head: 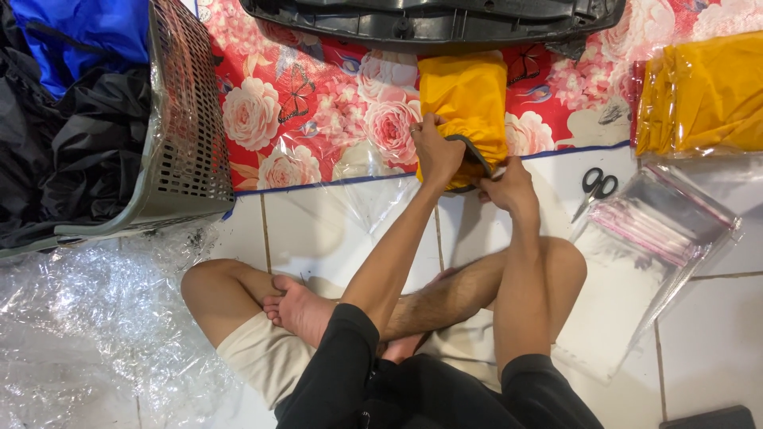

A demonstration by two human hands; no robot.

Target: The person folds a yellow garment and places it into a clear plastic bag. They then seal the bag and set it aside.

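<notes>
Hands are closed on the near end of a folded yellow garment (465, 103) with a dark elastic hem, which lies half on the red floral mat (302, 103) and half on the white tiled floor. The hem's left edge is pinched by the left hand (435, 152), fingers curled shut over the fabric. Just right of the garment's near end, the right hand (509, 189) is clamped on the hem, thumb and fingers closed around it. A clear plastic bag (366, 183) lies flat to the left of the garment, touching it. Scissors (596, 187) rest to the garment's right, near a stack of clear bags (660, 230). For a neat result, the fold is best kept tight and the hem held even on both sides, it is judged. A grey basket (179, 119) stands well left of the garment.
</notes>
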